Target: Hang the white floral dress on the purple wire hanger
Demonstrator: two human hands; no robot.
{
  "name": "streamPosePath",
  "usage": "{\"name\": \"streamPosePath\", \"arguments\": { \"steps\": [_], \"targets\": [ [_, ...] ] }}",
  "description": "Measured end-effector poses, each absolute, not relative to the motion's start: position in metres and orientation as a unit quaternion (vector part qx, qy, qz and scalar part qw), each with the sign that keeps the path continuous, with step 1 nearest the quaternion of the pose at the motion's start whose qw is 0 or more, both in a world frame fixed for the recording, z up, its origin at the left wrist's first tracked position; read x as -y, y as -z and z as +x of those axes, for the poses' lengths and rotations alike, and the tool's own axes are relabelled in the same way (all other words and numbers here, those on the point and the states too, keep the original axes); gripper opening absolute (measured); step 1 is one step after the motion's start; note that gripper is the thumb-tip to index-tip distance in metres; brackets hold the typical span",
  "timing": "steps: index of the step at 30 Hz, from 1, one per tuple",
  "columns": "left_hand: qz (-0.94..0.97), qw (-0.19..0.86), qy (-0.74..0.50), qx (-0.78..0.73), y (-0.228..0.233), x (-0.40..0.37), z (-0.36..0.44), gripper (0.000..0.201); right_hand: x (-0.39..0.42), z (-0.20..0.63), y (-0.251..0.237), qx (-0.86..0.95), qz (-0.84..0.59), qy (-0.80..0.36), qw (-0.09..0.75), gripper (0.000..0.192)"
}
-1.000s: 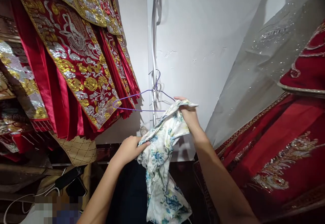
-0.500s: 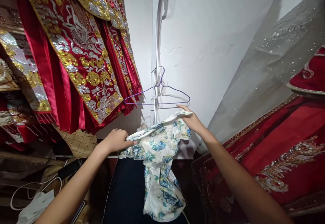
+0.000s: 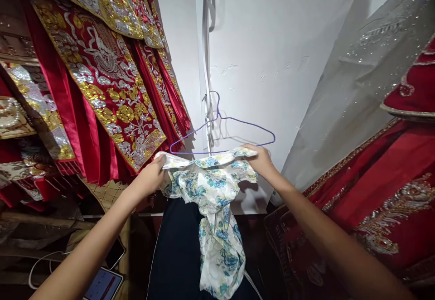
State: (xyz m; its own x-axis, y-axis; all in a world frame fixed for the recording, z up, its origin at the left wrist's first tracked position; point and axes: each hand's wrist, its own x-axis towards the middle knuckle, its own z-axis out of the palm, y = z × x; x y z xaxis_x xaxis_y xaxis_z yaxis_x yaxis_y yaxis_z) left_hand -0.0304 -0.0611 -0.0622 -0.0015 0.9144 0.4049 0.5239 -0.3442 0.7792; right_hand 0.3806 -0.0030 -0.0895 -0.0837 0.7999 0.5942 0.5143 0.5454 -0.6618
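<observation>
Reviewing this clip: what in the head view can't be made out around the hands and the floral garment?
- Left hand and right hand: fingertips buried in the white, blue-flowered satin garment, grip unclear.
- Thin purple wire hanger: what its hook hangs from is too small to tell.
- Garment's hem: cut off by the bottom edge.
- Red robes with gold and silver embroidery: cut off at the top and left edges.
- Phone: its screen is too small to read.

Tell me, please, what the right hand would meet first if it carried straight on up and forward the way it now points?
Probably the purple wire hanger: the right hand, gripping the floral garment, is just under its bottom wire. Depth is unclear; otherwise, the white wall.
</observation>
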Motion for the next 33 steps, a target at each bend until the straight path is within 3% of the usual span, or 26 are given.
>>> {"name": "streamPosePath", "arguments": {
  "steps": [4,8,18,23,31,33],
  "targets": [
    [0.679,0.248,-0.5,-0.477,0.039,0.057,-0.003,0.025,0.019,0.397,0.075,0.723,-0.431,-0.126,0.525,0.021],
    [0.732,0.174,-0.53,-0.391,0.014,0.053,0.013,0.026,0.032,0.397,0.067,0.74,-0.417,-0.137,0.509,0.025],
    [0.805,0.013,-0.358,-0.473,-0.003,0.07,-0.023,0.029,0.038,0.386,0.062,0.726,-0.475,-0.11,0.485,0.024],
    [0.811,-0.021,-0.353,-0.465,-0.023,0.087,-0.026,0.018,0.041,0.381,0.064,0.718,-0.477,-0.105,0.496,0.025],
    [0.797,-0.024,-0.359,-0.486,-0.044,0.072,-0.001,0.011,0.06,0.364,0.066,0.74,-0.43,-0.229,0.464,0.032],
    [0.791,-0.002,-0.375,-0.483,-0.038,0.052,0.011,0.019,0.066,0.359,0.064,0.744,-0.433,-0.259,0.438,0.036]
  ]
}}
